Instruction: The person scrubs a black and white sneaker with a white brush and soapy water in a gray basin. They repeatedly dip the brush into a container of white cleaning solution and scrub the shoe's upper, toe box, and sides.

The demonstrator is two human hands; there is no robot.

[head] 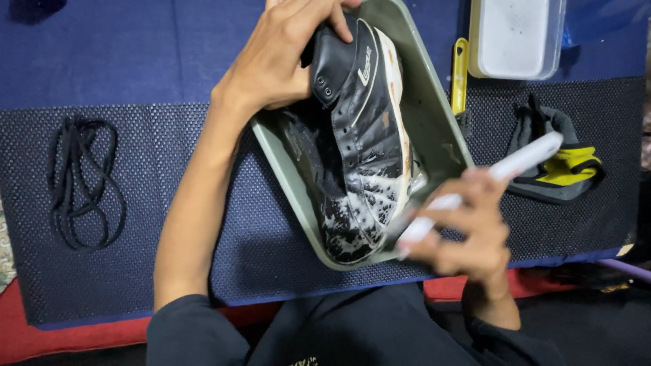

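While our left hand (274,57) clamps the black shoe's (359,135) heel inside the grey tray (434,108), our right hand (468,230) grips a white brush (488,179) at the tray's near edge; open mat (169,169) lies leftward.

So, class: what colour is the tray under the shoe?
Grey-green tray, seen in the head view.

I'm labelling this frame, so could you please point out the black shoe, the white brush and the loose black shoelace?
black shoe (363,129), head view, on its side panel.
white brush (525,159), head view, on its handle.
black shoelace (81,183), head view, on its coiled loops.
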